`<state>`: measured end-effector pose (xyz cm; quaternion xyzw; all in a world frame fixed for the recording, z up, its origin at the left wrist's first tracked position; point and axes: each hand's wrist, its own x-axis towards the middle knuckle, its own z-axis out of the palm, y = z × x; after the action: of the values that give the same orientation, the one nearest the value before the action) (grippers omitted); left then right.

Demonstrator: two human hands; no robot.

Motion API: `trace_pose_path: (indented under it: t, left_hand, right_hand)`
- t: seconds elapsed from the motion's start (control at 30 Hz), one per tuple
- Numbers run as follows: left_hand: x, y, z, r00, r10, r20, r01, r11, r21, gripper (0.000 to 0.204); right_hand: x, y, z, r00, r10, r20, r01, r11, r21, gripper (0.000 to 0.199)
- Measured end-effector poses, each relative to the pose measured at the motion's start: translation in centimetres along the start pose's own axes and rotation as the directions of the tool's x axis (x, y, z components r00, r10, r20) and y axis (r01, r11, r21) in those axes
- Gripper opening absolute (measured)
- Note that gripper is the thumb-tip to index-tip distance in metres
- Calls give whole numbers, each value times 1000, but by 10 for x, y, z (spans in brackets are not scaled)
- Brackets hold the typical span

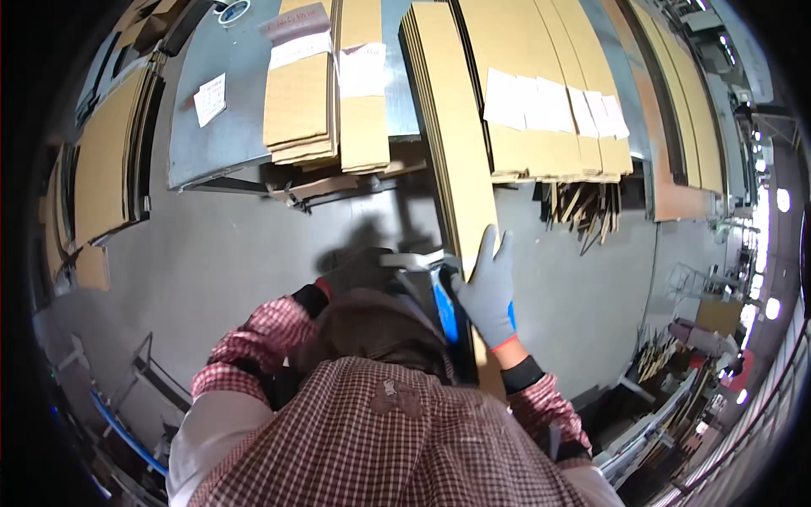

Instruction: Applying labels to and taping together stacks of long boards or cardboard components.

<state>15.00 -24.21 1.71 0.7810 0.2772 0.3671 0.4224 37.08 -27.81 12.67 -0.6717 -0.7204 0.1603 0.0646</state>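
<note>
Head view: a person in a red-and-white checked shirt (372, 439) is leaning over a grey floor (228, 245), with both arms reaching forward.
Main thing: a tall stack of flat brown cardboard sheets (452, 127) is standing on edge, running from the top of the picture down toward the person; its layered edges are showing as thin lines along the left side.
Right hand: the right hand (492, 291), in a grey knit glove with a red cuff, is lying flat against the lower face of the cardboard sheets, fingers spread and pointing up, palm touching the board.
Left hand: the left hand (359, 269), in a dark glove, is sitting just left of the stack's lower end; whether it is gripping anything cannot be told, since it is partly in shadow.
Blue part: a blue object (445, 308) is showing just beside the right palm, at the foot of the stack; its kind is unclear.
Surface: a grey metal surface (215, 135) is carrying more flat cardboard bundles (297, 93), smooth and tan.
Labels: white paper sheets (553, 103) are lying on another cardboard pile to the right.
</note>
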Motion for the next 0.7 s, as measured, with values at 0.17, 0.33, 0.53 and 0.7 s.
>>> trace_pose_path:
  t: [0.17,0.33,0.53,0.7]
  left_hand:
    - [123,90,41,881,-435,185,448,893,-33,21]
    - [113,81,63,896,-425,128,332,833,442,22]
    - [101,96,53,926,-375,39,330,857,395,48]
    - [133,91,83,948,-199,248,-16,748,663,30]
  right_hand:
    - [-5,21,-18,988,11,154,-125,647,752,56]
    - [6,34,-105,990,-92,105,47,927,371,41]
    - [85,61,-97,786,-359,504,327,932,154,13]
    - [117,219,32,616,-32,787,616,642,-456,16]
